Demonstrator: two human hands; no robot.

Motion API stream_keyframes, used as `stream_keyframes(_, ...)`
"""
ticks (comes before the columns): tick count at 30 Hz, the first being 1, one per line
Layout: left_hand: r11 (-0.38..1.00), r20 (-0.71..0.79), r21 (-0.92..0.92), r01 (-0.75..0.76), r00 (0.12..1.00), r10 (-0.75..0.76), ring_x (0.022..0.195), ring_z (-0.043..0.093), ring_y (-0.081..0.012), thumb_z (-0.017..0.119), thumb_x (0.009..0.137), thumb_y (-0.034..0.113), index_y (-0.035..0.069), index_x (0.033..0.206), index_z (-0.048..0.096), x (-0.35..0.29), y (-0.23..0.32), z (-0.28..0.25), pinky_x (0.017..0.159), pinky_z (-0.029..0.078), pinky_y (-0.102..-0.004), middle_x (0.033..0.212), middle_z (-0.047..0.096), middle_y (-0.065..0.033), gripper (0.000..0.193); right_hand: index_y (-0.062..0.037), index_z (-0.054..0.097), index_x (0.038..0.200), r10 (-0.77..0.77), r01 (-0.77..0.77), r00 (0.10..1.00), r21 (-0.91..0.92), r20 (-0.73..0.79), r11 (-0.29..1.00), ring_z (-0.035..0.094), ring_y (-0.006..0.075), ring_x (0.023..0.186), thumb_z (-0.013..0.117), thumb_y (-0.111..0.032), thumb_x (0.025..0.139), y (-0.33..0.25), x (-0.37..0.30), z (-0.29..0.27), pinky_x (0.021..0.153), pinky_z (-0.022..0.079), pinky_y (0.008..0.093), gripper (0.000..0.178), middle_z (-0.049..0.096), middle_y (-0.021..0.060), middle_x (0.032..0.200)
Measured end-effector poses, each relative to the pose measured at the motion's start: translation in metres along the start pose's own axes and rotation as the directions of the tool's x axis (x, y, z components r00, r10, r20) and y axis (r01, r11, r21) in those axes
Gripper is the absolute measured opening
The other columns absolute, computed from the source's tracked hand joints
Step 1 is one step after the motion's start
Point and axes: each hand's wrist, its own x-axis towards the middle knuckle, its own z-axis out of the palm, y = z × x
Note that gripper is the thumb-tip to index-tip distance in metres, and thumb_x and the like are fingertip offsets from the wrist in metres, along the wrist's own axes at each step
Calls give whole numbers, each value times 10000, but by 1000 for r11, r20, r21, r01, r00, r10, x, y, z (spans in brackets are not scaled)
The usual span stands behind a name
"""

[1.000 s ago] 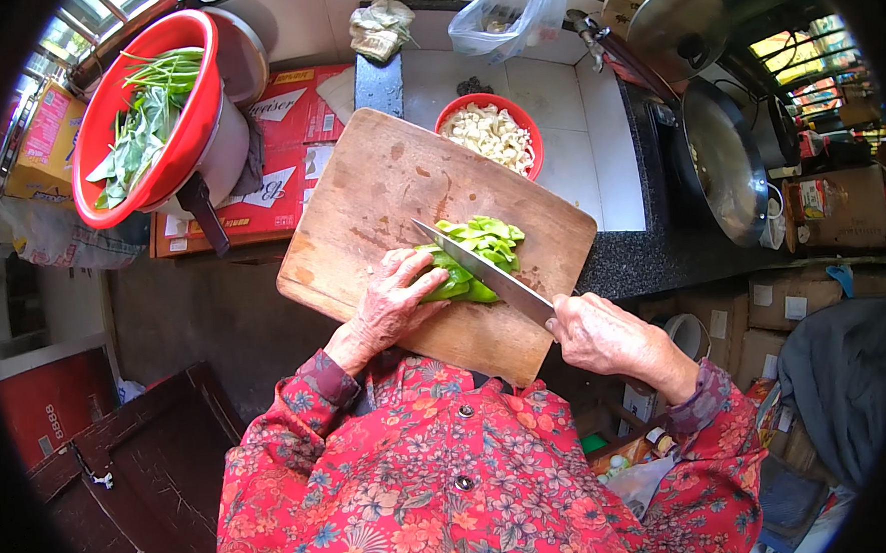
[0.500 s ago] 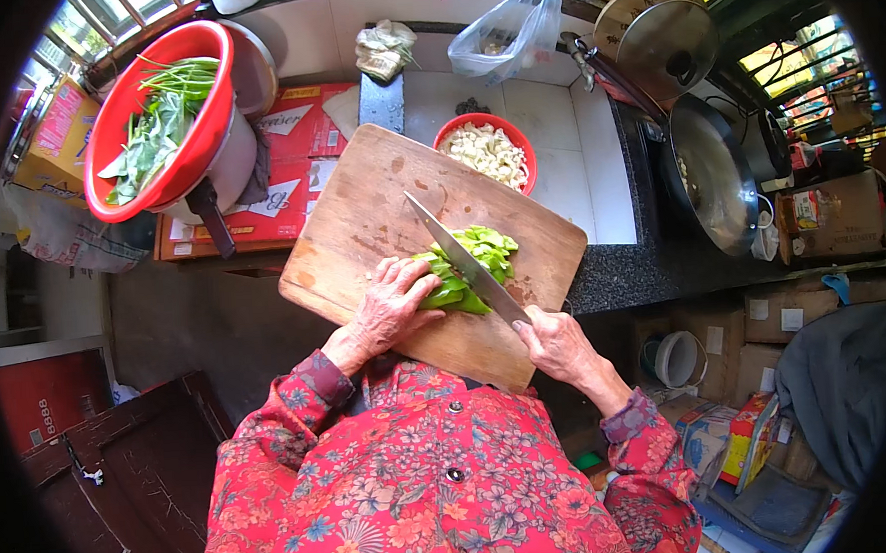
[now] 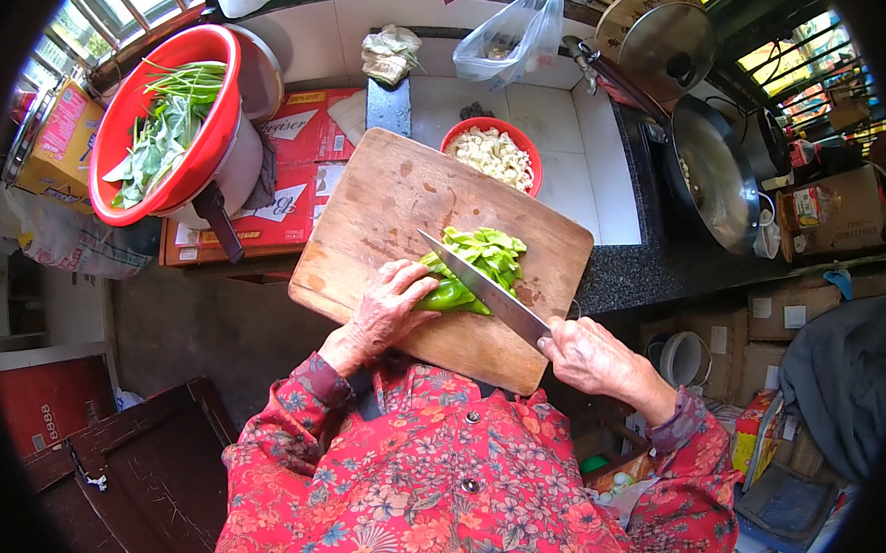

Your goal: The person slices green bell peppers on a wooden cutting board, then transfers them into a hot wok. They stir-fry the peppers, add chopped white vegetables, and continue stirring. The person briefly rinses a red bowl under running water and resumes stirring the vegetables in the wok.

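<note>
A wooden cutting board (image 3: 360,216) lies aslant in front of me, its near edge by my body. My left hand (image 3: 389,304) presses a green pepper (image 3: 451,296) onto the board, fingers curled over its left end. In my right hand (image 3: 592,354) is the handle of a kitchen knife (image 3: 494,296). Its blade slants up and left across the pepper, between the held piece and a heap of cut green slices (image 3: 492,249). Past the board's far edge stands a red bowl (image 3: 534,167) of pale, chopped pieces (image 3: 492,154).
A red basin (image 3: 229,62) of leafy greens sits on a pot at the left, its dark handle (image 3: 220,223) pointing toward me. A wok (image 3: 713,172) stands at the right. A clear plastic bag (image 3: 511,38) hangs at the back. Cardboard boxes (image 3: 766,320) are stacked lower right.
My right hand has drawn the knife back toward me and to the right. My left hand stays on the pepper. The whole view has shifted slightly.
</note>
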Motion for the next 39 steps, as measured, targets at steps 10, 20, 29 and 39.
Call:
stream_keyframes(10, 999, 8, -18, 35, 999, -35, 1047, 542, -314, 722, 667, 115, 68, 1041, 605, -4, -2, 4, 857, 492, -385, 1105, 550, -111, 395, 6, 463, 896, 224, -186, 962, 226, -154, 956, 591, 395, 552, 529, -100, 877, -17, 51, 56, 475, 453, 484, 126, 576, 224, 622)
stream_keyframes(20, 995, 74, -49, 89, 994, -85, 1128, 498, -360, 754, 689, 162, 43, 1174, 536, -1, 8, -8, 953, 436, -428, 1218, 509, -165, 545, 1, 523, 869, 276, -141, 928, 448, -251, 883, 595, 400, 610, 530, -154, 907, 3, 39, 44, 523, 443, 447, 160, 551, 220, 619)
stream_keyframes(29, 998, -49, -52, 24, 998, -26, 1082, 524, -361, 763, 720, 149, 40, 1086, 571, -11, 7, -1, 912, 454, -437, 1154, 536, -160, 429, 18, 481, 837, 196, -168, 978, 294, -69, 941, 598, 428, 635, 531, -142, 893, -24, 2, 15, 548, 476, 485, 177, 574, 249, 632)
stream_keyframes(39, 998, -61, -56, 40, 997, -44, 1032, 547, -324, 765, 690, 126, 50, 1007, 615, -9, 5, 5, 875, 469, -416, 1057, 581, -123, 359, 8, 478, 820, 5, -5, 1000, 120, 2, 993, 559, 406, 562, 526, -118, 876, -11, 24, 10, 501, 433, 482, 146, 493, 192, 606)
